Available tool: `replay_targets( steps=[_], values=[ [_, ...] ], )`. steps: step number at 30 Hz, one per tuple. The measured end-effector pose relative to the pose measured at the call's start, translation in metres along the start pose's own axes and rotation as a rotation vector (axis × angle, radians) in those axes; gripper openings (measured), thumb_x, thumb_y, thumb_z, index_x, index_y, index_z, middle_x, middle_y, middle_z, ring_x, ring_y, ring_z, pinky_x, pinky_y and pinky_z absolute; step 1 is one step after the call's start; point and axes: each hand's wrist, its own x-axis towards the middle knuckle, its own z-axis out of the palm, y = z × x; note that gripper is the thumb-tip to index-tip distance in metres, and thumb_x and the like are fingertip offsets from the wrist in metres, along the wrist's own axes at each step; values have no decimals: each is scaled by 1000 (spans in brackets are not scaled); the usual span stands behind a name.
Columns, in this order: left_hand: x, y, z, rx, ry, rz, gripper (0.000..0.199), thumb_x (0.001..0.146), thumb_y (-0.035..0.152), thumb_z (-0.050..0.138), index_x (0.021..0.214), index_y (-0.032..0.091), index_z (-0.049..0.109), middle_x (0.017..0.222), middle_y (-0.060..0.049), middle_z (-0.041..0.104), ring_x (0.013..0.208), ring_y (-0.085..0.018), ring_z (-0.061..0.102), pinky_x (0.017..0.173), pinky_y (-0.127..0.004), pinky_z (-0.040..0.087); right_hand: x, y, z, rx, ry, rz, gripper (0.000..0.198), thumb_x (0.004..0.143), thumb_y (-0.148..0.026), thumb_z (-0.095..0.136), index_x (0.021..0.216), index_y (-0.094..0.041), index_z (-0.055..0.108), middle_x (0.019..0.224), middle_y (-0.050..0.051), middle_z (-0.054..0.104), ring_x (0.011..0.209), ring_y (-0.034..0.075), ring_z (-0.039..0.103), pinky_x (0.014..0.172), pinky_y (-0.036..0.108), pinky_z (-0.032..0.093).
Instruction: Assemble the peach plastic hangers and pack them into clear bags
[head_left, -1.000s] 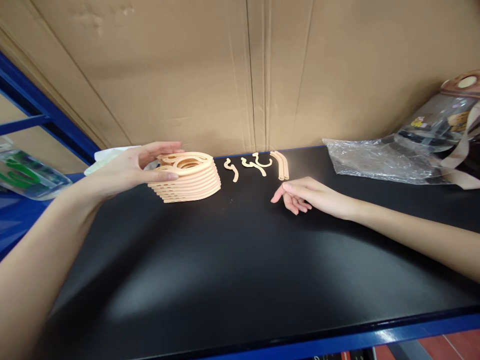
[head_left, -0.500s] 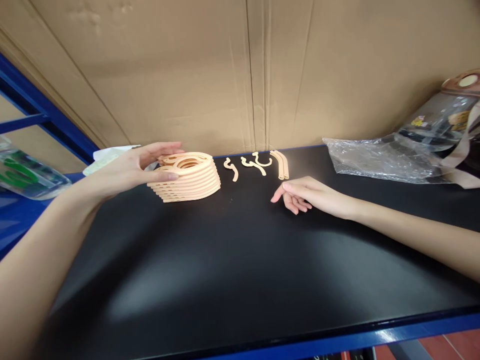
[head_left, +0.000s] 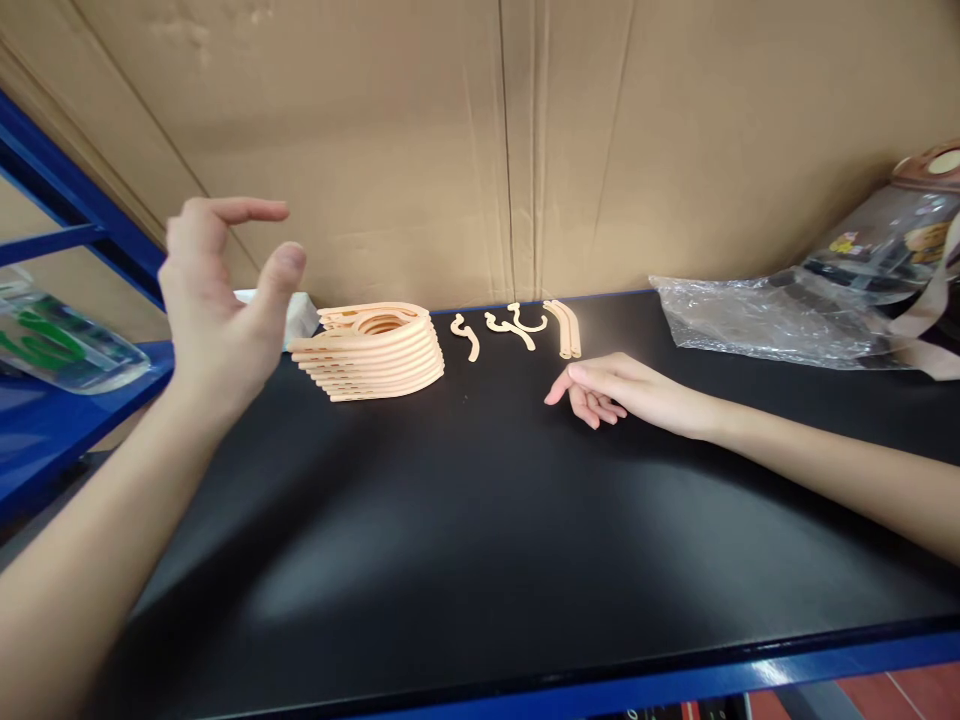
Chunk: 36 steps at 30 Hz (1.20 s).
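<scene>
A neat stack of peach-coloured plastic pieces [head_left: 375, 360], curved and with a round opening, rests on the black tabletop [head_left: 480, 520]; they look like folded hangers. My left hand [head_left: 225, 290] is raised in the air, up and left of the stack, its thumb and index finger apart and nothing between them. Low over the table at the right, my right hand [head_left: 600, 395] hangs relaxed with loosely bent fingers, holding nothing. Just beyond it lie two curved peach strips [head_left: 562, 330]. Farther left are loose hook pieces [head_left: 517, 325] and one more hook piece [head_left: 466, 337].
A clear plastic bag [head_left: 750, 320] lies at the right, beside a transparent pouch [head_left: 870, 240] with a strap. Cardboard [head_left: 375, 130] stands along the back. On the left are a blue metal frame [head_left: 112, 250], a clear bottle [head_left: 67, 340] and a white packet [head_left: 301, 320].
My left hand has let go of the stack and lifted up and to the left. The stack stays in place. My right hand has hardly moved.
</scene>
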Motion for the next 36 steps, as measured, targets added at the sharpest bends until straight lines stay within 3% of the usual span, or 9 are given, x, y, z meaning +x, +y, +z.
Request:
replay_targets(
  steps=[3, 6, 9, 13, 17, 21, 26, 33, 36],
  values=[
    [-13, 26, 0, 197, 169, 209, 22, 88, 36, 49, 98, 21, 61, 103, -2, 66, 107, -28, 55, 99, -48, 34, 0, -1, 0, -6, -2, 2, 51, 93, -56, 38, 95, -14, 67, 59, -1, 54, 52, 9, 43, 50, 25, 33],
    [-30, 53, 9, 129, -12, 419, 13, 85, 28, 54, 92, 21, 61, 98, -2, 69, 96, -28, 59, 91, -48, 40, 0, -2, 0, -15, -3, 6, 52, 94, -56, 37, 95, -14, 67, 59, -1, 54, 52, 9, 43, 51, 25, 34],
    [-49, 75, 24, -68, -365, 573, 25, 88, 26, 49, 111, 22, 59, 111, -4, 67, 108, -26, 59, 94, -44, 44, 1, -1, -1, -20, -7, -8, 51, 94, -56, 37, 95, -14, 67, 59, -1, 55, 52, 9, 44, 51, 24, 34],
    [-68, 87, 39, -269, -679, 591, 48, 94, 35, 45, 140, 23, 39, 144, -7, 46, 137, -25, 35, 112, -46, 33, 1, 1, 0, -19, -28, -40, 49, 94, -55, 38, 95, -14, 66, 59, -1, 56, 51, 9, 44, 50, 24, 34],
    [-74, 84, 43, -295, -805, 517, 50, 96, 39, 42, 143, 22, 35, 149, -8, 37, 140, -23, 29, 115, -45, 30, -2, 0, 2, -194, 129, -118, 44, 92, -53, 43, 84, -17, 66, 54, -2, 51, 50, 10, 44, 52, 25, 35],
    [-74, 80, 44, -264, -874, 446, 52, 97, 44, 39, 143, 20, 36, 150, -8, 35, 141, -23, 29, 115, -43, 29, 0, 3, -2, -709, 393, -296, 32, 93, -42, 46, 86, -19, 67, 80, 6, 64, 77, 19, 57, 71, 33, 42],
    [-73, 79, 45, -242, -910, 409, 54, 97, 49, 36, 143, 21, 37, 150, -7, 35, 140, -23, 31, 116, -44, 28, 7, 15, -11, -1002, 322, -287, 43, 91, -49, 48, 122, -22, 60, 135, 12, 52, 123, 30, 46, 100, 48, 35],
    [-71, 80, 43, -250, -918, 406, 53, 97, 47, 37, 142, 20, 39, 150, -8, 36, 138, -24, 34, 113, -43, 33, 10, 21, -16, -1011, 383, -113, 45, 92, -50, 43, 109, -16, 67, 126, 15, 58, 117, 31, 53, 100, 49, 37],
    [-72, 80, 43, -228, -935, 410, 54, 97, 48, 36, 142, 18, 38, 151, -8, 34, 139, -23, 33, 114, -41, 30, 11, 22, -18, -1036, 425, -47, 44, 92, -47, 44, 120, -18, 61, 128, 14, 56, 113, 31, 54, 95, 48, 41]
  ],
)
